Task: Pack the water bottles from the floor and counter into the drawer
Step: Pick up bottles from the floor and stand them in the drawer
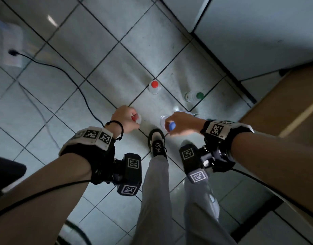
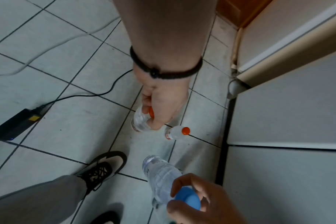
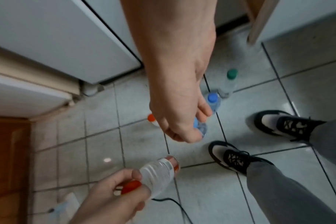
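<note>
My left hand (image 1: 128,119) grips a clear red-capped bottle (image 2: 141,121) by its neck, above the tiled floor. In my right hand (image 1: 172,123) is a clear blue-capped bottle (image 2: 160,174), fingers curled round the cap, body hanging down. Both held bottles show in the wrist views, with the left hand (image 3: 115,195) low in the right wrist view and the right hand (image 2: 194,197) low in the left wrist view. Upright on the floor stand a second red-capped bottle (image 1: 154,87), a green-capped bottle (image 1: 194,96) and another blue-capped bottle (image 3: 213,100). No drawer interior is visible.
White cabinet fronts (image 1: 258,32) line the far right. A brown wooden panel (image 1: 285,110) juts out at the right edge. A black cable (image 1: 72,80) crosses the floor to a power adapter (image 2: 13,125). My shoes (image 1: 156,142) stand just behind the hands.
</note>
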### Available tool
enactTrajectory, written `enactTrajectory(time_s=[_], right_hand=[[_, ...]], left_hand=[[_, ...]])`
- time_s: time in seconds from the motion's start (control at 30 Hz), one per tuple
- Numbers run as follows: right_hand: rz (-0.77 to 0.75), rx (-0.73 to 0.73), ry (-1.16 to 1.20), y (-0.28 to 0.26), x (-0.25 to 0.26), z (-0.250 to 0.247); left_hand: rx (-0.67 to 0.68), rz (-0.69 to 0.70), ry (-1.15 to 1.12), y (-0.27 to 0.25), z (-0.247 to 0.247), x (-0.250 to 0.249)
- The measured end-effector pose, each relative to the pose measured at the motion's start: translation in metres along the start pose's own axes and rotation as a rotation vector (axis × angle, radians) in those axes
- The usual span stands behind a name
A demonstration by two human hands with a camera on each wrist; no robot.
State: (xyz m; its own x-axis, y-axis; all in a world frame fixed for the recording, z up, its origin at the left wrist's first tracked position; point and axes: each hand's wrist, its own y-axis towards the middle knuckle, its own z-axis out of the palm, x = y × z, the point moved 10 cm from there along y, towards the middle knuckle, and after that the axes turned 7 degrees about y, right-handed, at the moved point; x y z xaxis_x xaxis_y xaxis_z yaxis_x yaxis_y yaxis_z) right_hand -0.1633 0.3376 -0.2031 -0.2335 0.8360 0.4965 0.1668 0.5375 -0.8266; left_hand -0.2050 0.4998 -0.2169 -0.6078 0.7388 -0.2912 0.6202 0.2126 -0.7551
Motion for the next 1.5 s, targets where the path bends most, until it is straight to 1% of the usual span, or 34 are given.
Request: enactTrajectory(time_s=[0.1, 0.2, 0.27, 0.37, 0.43, 0.6, 0.67, 0.77, 0.83, 0.9, 1.0, 1.1, 1.2, 1.27, 1.37, 1.43, 1.5], right_hand=[[-0.011, -0.047, 0.082, -0.06, 0.019, -0.041], [-0.002, -0.102, 0.187, -0.116, 0.029, -0.076], [-0.002, -0.163, 0.19, -0.147, 0.027, -0.094], [-0.003, -0.277, 0.192, -0.188, 0.013, -0.117], [-0.01, -0.354, 0.239, -0.215, -0.003, -0.129], [-0.014, -0.485, 0.524, -0.28, -0.058, -0.142], [0.002, -0.53, 0.553, -0.307, -0.081, -0.144], [0.073, -0.576, 0.564, -0.345, -0.119, -0.14], [0.1, -0.609, 0.643, -0.367, -0.145, -0.134], [0.094, -0.653, 0.729, -0.385, -0.163, -0.131], [0.059, -0.696, 0.798, -0.407, -0.172, -0.129], [0.028, -0.719, 0.788, -0.429, -0.171, -0.137], [0.084, -0.723, 0.739, -0.451, -0.183, -0.147], [0.129, -0.712, 0.699, -0.462, -0.197, -0.149], [0.198, -0.735, 0.694, -0.467, -0.226, -0.138], [0.243, -0.78, 0.758, -0.467, -0.25, -0.125], [0.282, -0.859, 0.826, -0.467, -0.274, -0.113]], left_hand=[[0.015, 0.098, -0.008, -0.039, -0.038, -0.05], [0.062, 0.193, 0.065, -0.069, -0.069, -0.106], [0.083, 0.234, 0.115, -0.082, -0.083, -0.139], [0.074, 0.298, 0.148, -0.094, -0.097, -0.19], [0.058, 0.359, 0.184, -0.102, -0.103, -0.229], [0.037, 0.433, 0.217, -0.127, -0.111, -0.313], [0.043, 0.491, 0.286, -0.141, -0.109, -0.349], [0.062, 0.571, 0.387, -0.163, -0.101, -0.403], [0.089, 0.621, 0.442, -0.177, -0.09, -0.435], [0.096, 0.674, 0.524, -0.192, -0.078, -0.467], [0.066, 0.708, 0.651, -0.215, -0.07, -0.504], [0.076, 0.721, 0.716, -0.234, -0.076, -0.539], [0.108, 0.753, 0.738, -0.25, -0.08, -0.575], [0.115, 0.781, 0.765, -0.255, -0.07, -0.594], [0.106, 0.817, 0.808, -0.25, -0.038, -0.609], [0.084, 0.831, 0.786, -0.238, -0.016, -0.612], [0.073, 0.829, 0.732, -0.222, 0.005, -0.614]])
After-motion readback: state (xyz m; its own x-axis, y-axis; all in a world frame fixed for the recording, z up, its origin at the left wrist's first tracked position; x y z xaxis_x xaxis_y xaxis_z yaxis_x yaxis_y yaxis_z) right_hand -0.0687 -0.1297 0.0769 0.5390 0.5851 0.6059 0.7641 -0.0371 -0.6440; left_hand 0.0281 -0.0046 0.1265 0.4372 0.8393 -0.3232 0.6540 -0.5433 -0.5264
